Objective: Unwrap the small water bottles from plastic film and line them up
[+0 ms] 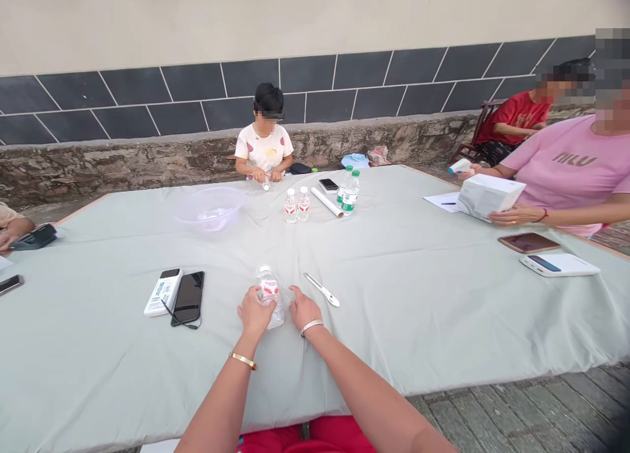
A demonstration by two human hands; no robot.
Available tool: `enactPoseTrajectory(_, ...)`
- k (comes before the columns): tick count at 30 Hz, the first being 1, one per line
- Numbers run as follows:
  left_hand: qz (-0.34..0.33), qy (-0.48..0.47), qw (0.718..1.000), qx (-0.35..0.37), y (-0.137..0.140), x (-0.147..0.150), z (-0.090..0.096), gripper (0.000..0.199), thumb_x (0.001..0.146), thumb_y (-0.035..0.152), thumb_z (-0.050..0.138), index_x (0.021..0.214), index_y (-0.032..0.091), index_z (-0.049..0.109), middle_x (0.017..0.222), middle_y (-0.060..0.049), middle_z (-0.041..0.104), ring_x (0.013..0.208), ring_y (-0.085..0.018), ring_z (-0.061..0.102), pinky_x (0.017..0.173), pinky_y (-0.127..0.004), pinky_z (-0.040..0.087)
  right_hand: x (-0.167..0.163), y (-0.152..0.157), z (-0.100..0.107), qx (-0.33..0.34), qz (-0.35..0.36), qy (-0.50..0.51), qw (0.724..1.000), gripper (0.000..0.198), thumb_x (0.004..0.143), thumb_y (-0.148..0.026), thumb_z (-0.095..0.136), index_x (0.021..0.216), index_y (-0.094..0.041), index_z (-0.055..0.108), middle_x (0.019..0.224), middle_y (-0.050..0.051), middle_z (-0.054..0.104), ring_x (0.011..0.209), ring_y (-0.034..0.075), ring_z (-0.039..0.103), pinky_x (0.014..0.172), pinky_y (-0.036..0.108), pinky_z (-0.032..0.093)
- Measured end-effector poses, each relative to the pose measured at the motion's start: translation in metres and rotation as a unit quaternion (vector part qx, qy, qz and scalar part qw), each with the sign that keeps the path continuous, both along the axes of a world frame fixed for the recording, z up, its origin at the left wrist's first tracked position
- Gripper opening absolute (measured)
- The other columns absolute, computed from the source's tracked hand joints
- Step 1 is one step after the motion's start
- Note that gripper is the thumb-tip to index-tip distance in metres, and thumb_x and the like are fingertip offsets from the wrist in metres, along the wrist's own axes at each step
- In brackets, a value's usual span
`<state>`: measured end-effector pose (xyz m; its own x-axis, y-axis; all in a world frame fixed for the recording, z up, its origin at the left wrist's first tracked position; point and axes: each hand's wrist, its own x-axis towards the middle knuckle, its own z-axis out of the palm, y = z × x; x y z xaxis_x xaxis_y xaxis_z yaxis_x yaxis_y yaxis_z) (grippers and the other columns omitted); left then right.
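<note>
Bottle in the left hand, desk contents listed outward from both hands

Item, held: one clear bottle with a white cap and a red-and-white label [270, 287], gripped at its side by the left hand [256, 314], fingers and thumb closed about it. A gold bracelet [243, 360] is worn on that wrist. The bottle is stood on the covered desk [418, 322], between the two hands.

Item, right hand [304, 310]: fingers bent, placed just beside the bottle; a silver bracelet [311, 327] is worn. Clear film [288, 297] is seen at the fingertips; whether it is pinched cannot be told.

Right of the right hand, near: one white cutter [321, 289], laid aslant.

Left of the left hand: one black phone [188, 298] with a strap, set against one white power bank [164, 293].

Beyond the hands: two similar small bottles [296, 205], set side by side; one white roll [327, 202]; two green-capped bottles [349, 194]; one further phone [329, 186].

Beyond and left of the left hand: one translucent purple basin [211, 218], in which clear material is held.

Farthest ahead: a small bottle [266, 184], handled by a seated person [264, 144].

Well right of the right hand: one white box [492, 194], held by a person in pink [585, 164].
</note>
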<state>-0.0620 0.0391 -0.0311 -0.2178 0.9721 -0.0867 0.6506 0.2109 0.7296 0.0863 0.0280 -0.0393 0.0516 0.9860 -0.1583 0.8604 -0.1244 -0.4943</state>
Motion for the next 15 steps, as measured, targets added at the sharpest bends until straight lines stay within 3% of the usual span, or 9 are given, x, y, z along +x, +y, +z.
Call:
enactPoseTrajectory(4,-0.051,-0.047,0.998,-0.008,0.004,-0.015,-0.002,0.059,0.074,0.029,0.059,0.131,0.027,0.043,0.129,-0.007,0.058,0.121,-0.022,0.051,0.095,-0.035,0.041,-0.001,0.002,0.003,0.004,-0.02,0.072,0.997,0.044,0.089,-0.017,0.042,0.133,-0.021,0.042,0.086,0.003,0.067,0.079,0.016,0.061,0.065,0.024,0.036)
enactPoseTrajectory(7,-0.067,-0.056,0.996,-0.033,0.008,-0.018,-0.003,0.057,0.074,0.029,0.06,0.129,0.028,0.047,0.118,-0.007,0.062,0.11,-0.021,0.058,0.088,-0.032,0.045,-0.006,-0.001,0.006,0.004,-0.048,0.138,0.989,0.045,0.092,-0.029,0.042,0.135,-0.018,0.04,0.079,0.003,0.064,0.073,0.017,0.06,0.063,0.024,0.037)
enactPoseTrajectory(9,-0.066,-0.07,0.995,-0.038,0.01,-0.018,-0.002,0.059,0.072,0.028,0.063,0.129,0.026,0.048,0.113,-0.008,0.063,0.097,-0.019,0.062,0.083,-0.03,0.048,-0.011,-0.005,0.007,-0.031,-0.057,0.205,0.977,0.052,0.09,-0.031,0.045,0.139,-0.016,0.034,0.072,0.001,0.062,0.064,0.016,0.059,0.06,0.024,0.039)
enactPoseTrajectory(12,-0.059,-0.102,0.992,-0.041,0.01,-0.019,0.0,0.062,0.071,0.027,0.066,0.13,0.025,0.048,0.109,-0.007,0.063,0.081,-0.016,0.063,0.078,-0.03,0.05,-0.013,-0.012,0.005,-0.089,-0.052,0.289,0.952,0.057,0.086,-0.018,0.046,0.14,-0.017,0.031,0.065,-0.004,0.057,0.051,0.012,0.053,0.055,0.022,0.04)
enactPoseTrajectory(15,-0.045,-0.15,0.987,-0.048,0.007,-0.022,0.001,0.066,0.071,0.028,0.067,0.133,0.026,0.046,0.105,-0.006,0.063,0.077,-0.015,0.063,0.076,-0.03,0.051,-0.003,-0.015,0.003,-0.073,-0.026,0.247,0.966,0.053,0.08,-0.009,0.047,0.132,-0.019,0.044,0.065,-0.004,0.057,0.057,0.012,0.055,0.059,0.021,0.041)
